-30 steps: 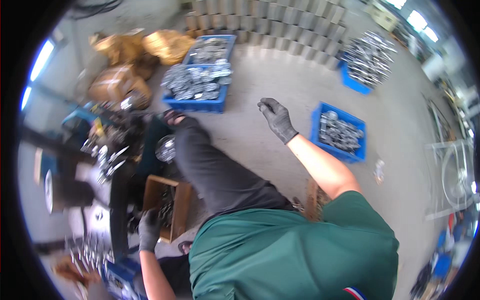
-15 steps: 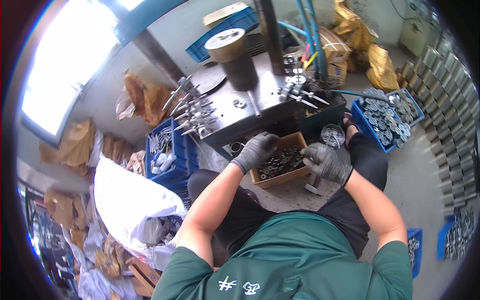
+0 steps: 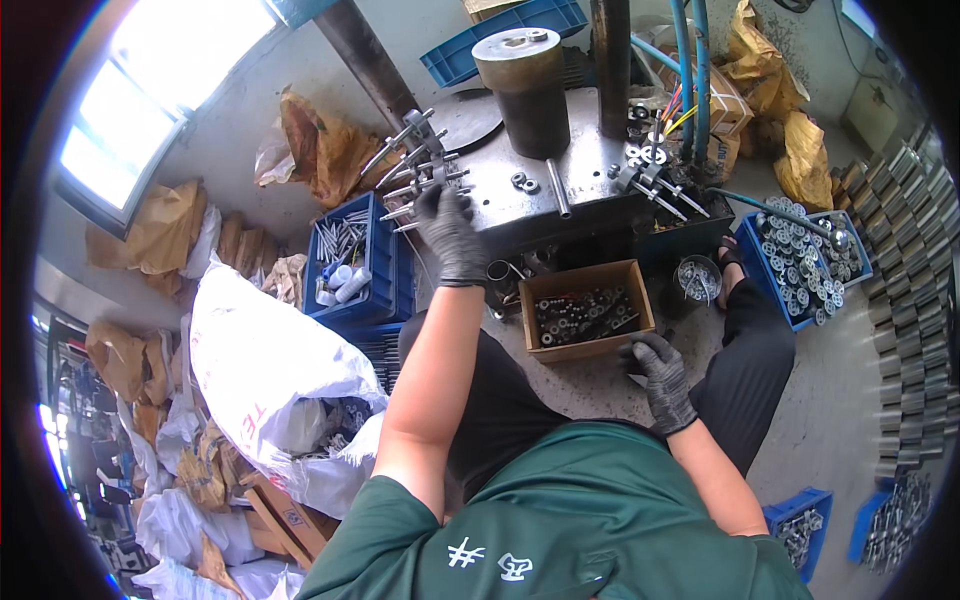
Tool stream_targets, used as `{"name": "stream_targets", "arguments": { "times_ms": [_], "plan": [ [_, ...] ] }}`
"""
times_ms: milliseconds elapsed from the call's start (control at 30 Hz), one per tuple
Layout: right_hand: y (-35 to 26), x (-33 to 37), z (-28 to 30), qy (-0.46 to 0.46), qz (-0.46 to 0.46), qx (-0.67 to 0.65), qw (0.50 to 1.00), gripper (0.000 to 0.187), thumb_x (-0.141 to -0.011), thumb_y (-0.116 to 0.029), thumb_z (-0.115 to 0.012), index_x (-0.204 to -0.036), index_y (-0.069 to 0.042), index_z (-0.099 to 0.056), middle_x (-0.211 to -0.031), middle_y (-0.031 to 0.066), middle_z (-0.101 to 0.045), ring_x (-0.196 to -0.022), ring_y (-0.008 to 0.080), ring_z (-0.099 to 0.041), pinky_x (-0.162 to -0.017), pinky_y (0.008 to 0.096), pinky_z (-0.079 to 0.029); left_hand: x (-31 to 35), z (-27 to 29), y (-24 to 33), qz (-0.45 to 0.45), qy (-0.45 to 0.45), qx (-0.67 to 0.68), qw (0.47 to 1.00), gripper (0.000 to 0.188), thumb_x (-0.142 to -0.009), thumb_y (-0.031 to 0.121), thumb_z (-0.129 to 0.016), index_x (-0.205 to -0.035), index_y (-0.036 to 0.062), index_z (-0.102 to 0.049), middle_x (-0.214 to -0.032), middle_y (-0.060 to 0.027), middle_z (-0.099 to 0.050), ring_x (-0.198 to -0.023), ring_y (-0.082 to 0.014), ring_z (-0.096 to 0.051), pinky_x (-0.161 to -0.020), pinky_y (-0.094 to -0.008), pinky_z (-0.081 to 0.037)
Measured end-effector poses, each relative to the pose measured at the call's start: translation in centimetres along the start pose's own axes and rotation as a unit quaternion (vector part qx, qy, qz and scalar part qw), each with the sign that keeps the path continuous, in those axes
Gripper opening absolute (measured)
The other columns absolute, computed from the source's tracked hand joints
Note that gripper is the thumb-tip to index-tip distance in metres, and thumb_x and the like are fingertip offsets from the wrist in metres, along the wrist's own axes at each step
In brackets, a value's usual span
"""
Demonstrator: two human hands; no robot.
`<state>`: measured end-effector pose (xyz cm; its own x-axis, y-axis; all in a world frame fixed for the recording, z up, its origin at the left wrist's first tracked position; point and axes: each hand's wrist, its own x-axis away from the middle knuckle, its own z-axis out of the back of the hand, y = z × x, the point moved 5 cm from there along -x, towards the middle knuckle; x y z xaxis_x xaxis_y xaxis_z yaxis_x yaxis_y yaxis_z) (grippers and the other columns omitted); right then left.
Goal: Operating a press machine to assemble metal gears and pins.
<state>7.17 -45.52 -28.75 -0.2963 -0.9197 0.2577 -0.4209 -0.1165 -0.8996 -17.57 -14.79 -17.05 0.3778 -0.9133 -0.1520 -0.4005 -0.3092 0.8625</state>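
My left hand (image 3: 450,238), in a grey knit glove, reaches to the left end of the press table. Its fingers are curled at the near side of a cluster of metal shafts with round discs (image 3: 418,150), closed on one of them as far as I can see. Lower down, my right hand (image 3: 660,378), gloved too, hovers by the near right corner of a wooden box (image 3: 590,354). Its fingers are curled in; a dark bit shows beside them, too unclear to name. Small dark rings and metal parts (image 3: 580,312) lie in the box.
A thick steel cylinder (image 3: 522,95) stands on the press table (image 3: 590,180), near a loose rod (image 3: 558,188) and small rings (image 3: 524,182). More disc-bearing shafts (image 3: 660,180) stand at right. Blue crates (image 3: 395,275) (image 3: 765,270) flank me; a white sack (image 3: 270,350) slumps at left.
My left hand has moved from above the wooden box up and left to the shaft cluster. My right hand has drawn back toward me from the box's right side. The view has shifted.
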Motion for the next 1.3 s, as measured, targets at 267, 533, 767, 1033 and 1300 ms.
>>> {"name": "stream_targets", "arguments": {
  "times_ms": [267, 533, 767, 1033, 1300],
  "plan": [
    [0.2, -2.5, 0.1, -0.072, 0.011, 0.143, 0.987, 0.027, -0.1, -0.015, -0.067, -0.121, 0.002, -0.068, -0.106, 0.0138, -0.075, -0.092, 0.0224, -0.073, -0.083, 0.0323, -0.059, -5.9, 5.8, -2.9, 0.281, 0.144, 0.135, 0.939, 0.012, -0.096, 0.028, -0.065, -0.092, 0.0166, -0.064, -0.081, 0.0019, -0.061, -0.075, -0.0126, -0.061, -0.06, -0.0281, -0.048],
    [-13.2, -10.3, -12.8, -0.232, 0.335, 0.545, 0.733, 0.029, -0.091, -0.02, -0.071, -0.112, 0.0, -0.071, -0.102, 0.0198, -0.072, -0.099, 0.0369, -0.069, -0.089, 0.0422, -0.056, -7.1, 4.9, -2.6, 0.374, 0.106, 0.214, 0.896, 0.009, -0.096, 0.022, -0.065, -0.093, 0.014, -0.067, -0.074, -0.0003, -0.064, -0.066, -0.015, -0.063, -0.05, -0.0265, -0.049],
    [-14.5, -23.5, -21.6, -0.161, 0.419, 0.785, 0.427, 0.031, -0.087, -0.03, -0.069, -0.107, -0.007, -0.075, -0.11, 0.0159, -0.072, -0.108, 0.0337, -0.066, -0.095, 0.0455, -0.053, -5.3, 2.2, 0.5, 0.352, 0.029, 0.226, 0.908, 0.018, -0.095, 0.018, -0.065, -0.083, 0.0056, -0.059, -0.066, -0.0024, -0.055, -0.049, -0.0122, -0.053, -0.046, -0.0242, -0.05],
    [-12.3, -27.9, -24.2, -0.185, 0.376, 0.827, 0.374, 0.032, -0.086, -0.038, -0.065, -0.092, -0.008, -0.077, -0.095, 0.0143, -0.073, -0.096, 0.031, -0.067, -0.087, 0.0449, -0.054, -4.4, 0.8, -1.1, 0.073, -0.099, -0.099, 0.988, 0.013, -0.092, 0.015, -0.071, -0.099, 0.0045, -0.068, -0.075, -0.0008, -0.062, -0.061, -0.0092, -0.055, -0.06, -0.026, -0.048],
    [-23.8, -21.8, -24.8, -0.195, 0.589, 0.518, 0.588, 0.016, -0.079, 0.002, -0.071, -0.093, -0.004, -0.068, -0.101, 0.0138, -0.064, -0.092, 0.028, -0.069, -0.08, 0.036, -0.057, 2.9, -2.5, 6.3, -0.179, -0.292, -0.193, 0.92, 0.021, -0.098, 0.021, -0.066, -0.106, 0.0023, -0.069, -0.085, -0.0156, -0.07, -0.08, -0.028, -0.071, -0.077, -0.0388, -0.056]
  ]
}}
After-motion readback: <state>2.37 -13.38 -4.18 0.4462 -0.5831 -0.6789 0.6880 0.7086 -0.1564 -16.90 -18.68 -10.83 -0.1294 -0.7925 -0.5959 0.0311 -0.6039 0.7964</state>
